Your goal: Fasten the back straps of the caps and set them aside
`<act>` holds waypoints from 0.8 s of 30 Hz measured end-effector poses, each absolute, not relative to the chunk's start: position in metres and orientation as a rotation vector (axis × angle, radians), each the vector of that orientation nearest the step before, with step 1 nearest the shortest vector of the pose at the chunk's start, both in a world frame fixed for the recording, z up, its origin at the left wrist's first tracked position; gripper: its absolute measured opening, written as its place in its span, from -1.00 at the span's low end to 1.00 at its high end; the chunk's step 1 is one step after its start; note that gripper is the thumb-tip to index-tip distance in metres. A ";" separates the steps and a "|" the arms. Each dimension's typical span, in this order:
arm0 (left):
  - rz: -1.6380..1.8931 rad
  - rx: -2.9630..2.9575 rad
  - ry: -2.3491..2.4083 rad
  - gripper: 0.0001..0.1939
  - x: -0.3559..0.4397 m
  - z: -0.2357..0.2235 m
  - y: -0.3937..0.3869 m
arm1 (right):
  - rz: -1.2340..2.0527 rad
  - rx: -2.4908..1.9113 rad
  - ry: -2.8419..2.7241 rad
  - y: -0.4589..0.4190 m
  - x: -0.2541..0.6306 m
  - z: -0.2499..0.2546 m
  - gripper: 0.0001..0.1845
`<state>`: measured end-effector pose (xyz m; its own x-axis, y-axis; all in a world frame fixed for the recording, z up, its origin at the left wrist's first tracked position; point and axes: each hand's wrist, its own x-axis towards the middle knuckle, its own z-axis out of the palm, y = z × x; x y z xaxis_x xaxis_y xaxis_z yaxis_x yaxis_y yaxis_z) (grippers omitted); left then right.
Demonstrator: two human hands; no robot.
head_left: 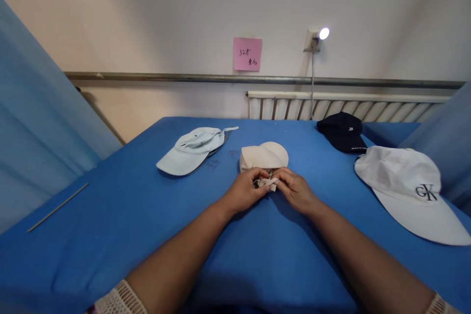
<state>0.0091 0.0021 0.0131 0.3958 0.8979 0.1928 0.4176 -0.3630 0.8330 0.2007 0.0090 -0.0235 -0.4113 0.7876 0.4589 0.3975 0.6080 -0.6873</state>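
"Where's the beige cap?"
"Mid-bench, nearer the far edge; left hand and right hand pinch its strap."
"Which step?"
"Strap adjusting, I'd judge; it calls for steady two-handed control."

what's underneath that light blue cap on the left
Under the light blue cap lies the blue cover. A dark grey edge shows along its right side; whether that's another item or the cap's own underside, I can't tell. The rest underneath is covered.
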 end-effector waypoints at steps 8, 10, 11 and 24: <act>0.995 2.258 1.310 -0.81 0.010 0.011 -0.003 | 0.384 -0.939 -1.872 0.000 0.193 -0.016 -0.84; 1.059 2.319 1.336 -0.80 0.010 0.011 -0.003 | 0.367 -0.922 -1.894 -0.002 0.191 -0.014 -0.86; 1.089 2.325 1.344 -0.79 0.010 0.011 -0.004 | 0.374 -0.916 -1.912 -0.003 0.191 -0.014 -0.86; 0.986 2.076 1.175 -0.81 0.004 0.016 -0.003 | 0.587 -1.028 -1.802 0.003 0.197 -0.021 -0.81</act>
